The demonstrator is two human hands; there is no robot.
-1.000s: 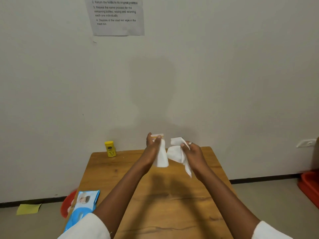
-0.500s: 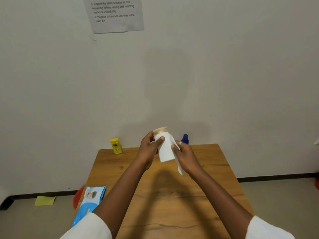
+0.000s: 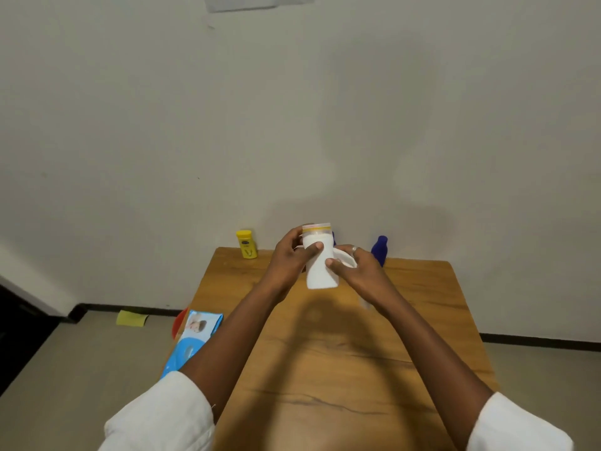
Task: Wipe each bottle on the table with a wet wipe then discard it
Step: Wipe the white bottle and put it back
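Wet wipe now pressed behind white, yellow-banded bottle, both hands gripping.

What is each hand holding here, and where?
Left hand grips the white bottle at its upper body; right hand holds the wet wipe against its side.

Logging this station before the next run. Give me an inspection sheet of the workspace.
Surface: wooden table, against the wall.
Job's things: white bottle held up above the table; wet wipe against its right side; yellow bottle and blue bottle upright at the far edge; another blue thing just shows behind the white bottle.
Clutter: wipes pack on the table's left edge.
Grippers: left hand grips the white bottle, fingers curled round it; right hand holds the wet wipe to it.
Cables: nothing seen.
Surroundings: paper sheet on the wall; red container and yellow scrap on the floor.
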